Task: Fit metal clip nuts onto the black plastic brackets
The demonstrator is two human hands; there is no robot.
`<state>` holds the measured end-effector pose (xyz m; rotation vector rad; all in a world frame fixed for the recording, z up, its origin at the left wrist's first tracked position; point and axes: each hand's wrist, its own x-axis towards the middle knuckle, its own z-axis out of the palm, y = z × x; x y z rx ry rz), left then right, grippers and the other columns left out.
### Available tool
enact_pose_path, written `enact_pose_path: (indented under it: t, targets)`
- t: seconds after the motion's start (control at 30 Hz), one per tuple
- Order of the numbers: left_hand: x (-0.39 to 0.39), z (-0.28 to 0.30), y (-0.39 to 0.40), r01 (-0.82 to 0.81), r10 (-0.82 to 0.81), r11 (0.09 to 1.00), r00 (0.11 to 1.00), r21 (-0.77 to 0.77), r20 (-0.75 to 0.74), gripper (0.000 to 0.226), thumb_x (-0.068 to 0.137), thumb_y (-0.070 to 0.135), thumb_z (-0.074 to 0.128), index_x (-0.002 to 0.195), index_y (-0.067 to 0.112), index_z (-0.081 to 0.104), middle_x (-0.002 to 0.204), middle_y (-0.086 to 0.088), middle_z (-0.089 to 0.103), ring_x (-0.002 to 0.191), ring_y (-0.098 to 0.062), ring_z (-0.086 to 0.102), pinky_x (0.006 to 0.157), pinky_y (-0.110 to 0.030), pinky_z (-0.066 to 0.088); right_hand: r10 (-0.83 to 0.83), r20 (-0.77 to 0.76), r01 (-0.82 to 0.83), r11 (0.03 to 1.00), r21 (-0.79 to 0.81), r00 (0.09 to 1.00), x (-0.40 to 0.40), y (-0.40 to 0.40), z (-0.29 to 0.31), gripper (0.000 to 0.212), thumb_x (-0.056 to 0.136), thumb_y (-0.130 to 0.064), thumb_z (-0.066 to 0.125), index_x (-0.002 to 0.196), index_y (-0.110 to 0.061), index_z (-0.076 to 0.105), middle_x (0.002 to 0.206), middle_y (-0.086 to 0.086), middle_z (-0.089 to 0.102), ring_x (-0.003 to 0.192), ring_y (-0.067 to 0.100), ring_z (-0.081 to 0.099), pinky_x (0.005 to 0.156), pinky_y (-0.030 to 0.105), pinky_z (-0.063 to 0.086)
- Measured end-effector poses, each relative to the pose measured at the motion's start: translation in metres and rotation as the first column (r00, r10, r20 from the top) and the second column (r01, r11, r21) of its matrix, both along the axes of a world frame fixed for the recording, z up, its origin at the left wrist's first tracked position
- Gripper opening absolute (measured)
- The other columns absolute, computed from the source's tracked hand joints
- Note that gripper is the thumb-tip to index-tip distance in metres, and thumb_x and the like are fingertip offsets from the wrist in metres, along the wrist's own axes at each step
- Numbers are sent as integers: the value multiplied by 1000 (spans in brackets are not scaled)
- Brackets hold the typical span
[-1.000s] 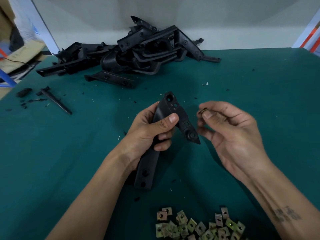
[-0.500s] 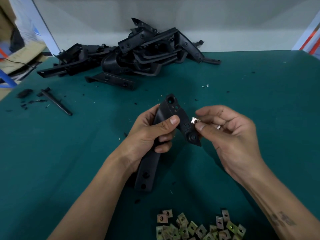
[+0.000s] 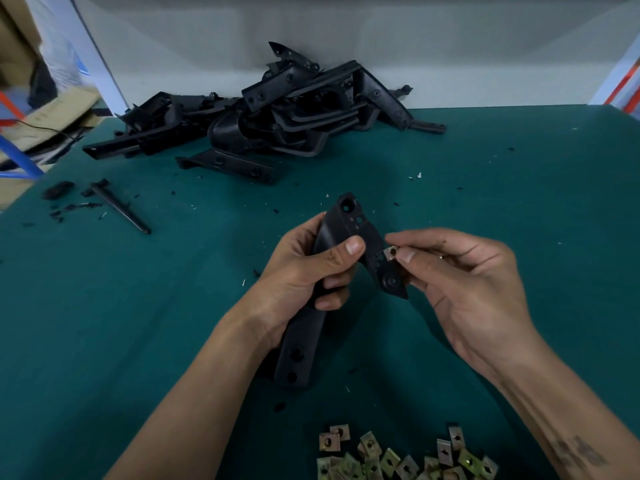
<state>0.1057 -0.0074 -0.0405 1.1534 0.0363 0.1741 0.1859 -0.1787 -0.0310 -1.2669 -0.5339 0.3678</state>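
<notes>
My left hand [image 3: 304, 268] grips a black plastic bracket [image 3: 349, 220] around its middle, holding it above the green table with its bent upper end toward the right. My right hand [image 3: 464, 282] pinches a small metal clip nut [image 3: 391, 252] between thumb and forefinger, pressed against the right edge of the bracket's angled arm. A second clip glints deeper among the right hand's curled fingers. The bracket's lower end [image 3: 294, 362] with two holes points toward me.
A pile of black plastic brackets [image 3: 277, 112] lies at the back of the green table [image 3: 138, 306]. Several loose clip nuts [image 3: 391, 459] are heaped at the near edge. A thin black strip [image 3: 121, 209] and plastic crumbs lie at the left.
My right hand moved left and brought the clip nut from free air onto the edge of the bracket's arm. The left hand keeps its grip on the bracket.
</notes>
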Motion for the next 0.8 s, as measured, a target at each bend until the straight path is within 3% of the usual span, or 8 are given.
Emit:
enact_pose_path:
  t: [0.1,0.23,0.37,0.5,0.63,0.8]
  targets:
    - [0,2,-1,-10,10,1000,1000,9,3,25,86,17,69,103,8,52,76,-2,41,52,-8,31,38,-18,25,24,-41,-23,1000,11,999,-2,2,-1,20,71,-16,77,90,-16,83,91,16,77,90,30,71,93,46,57]
    - [-1,4,-4,-40,40,999,999,-3,-3,13,89,13,64,92,12,52,75,-1,41,53,-8,30,38,-18,25,78,-285,-46,992,117,955,-5,4,4,23,71,-4,74,94,-3,77,84,16,73,78,22,71,73,28,61]
    - [0,2,-4,-64,64,998,998,0,-4,12,91,12,63,92,12,51,76,-2,42,52,-8,30,38,-18,26,100,-361,-55,989,134,927,-8,3,4,13,78,-8,71,88,0,75,86,16,74,77,21,70,70,28,60]
    - [1,0,-3,-95,95,995,995,14,10,11,91,14,63,94,10,54,75,-4,41,51,-8,31,37,-18,27,77,-209,-59,994,93,975,-14,5,0,33,69,-12,81,99,-2,72,95,15,73,87,24,68,80,32,58]
    - [1,-2,0,-158,158,987,987,12,25,14,89,18,66,93,10,55,75,-8,38,49,-8,31,38,-18,28,-15,84,18,999,-27,996,-21,8,-4,36,71,-8,86,105,-16,75,99,0,77,95,10,70,81,20,55]
    - [3,-6,-2,-190,190,982,981,8,45,19,88,19,68,96,8,55,71,-8,41,48,-9,33,39,-18,30,-128,173,138,989,-48,977,-28,11,-11,35,77,-7,85,107,-22,75,100,-8,77,95,5,71,78,13,52]
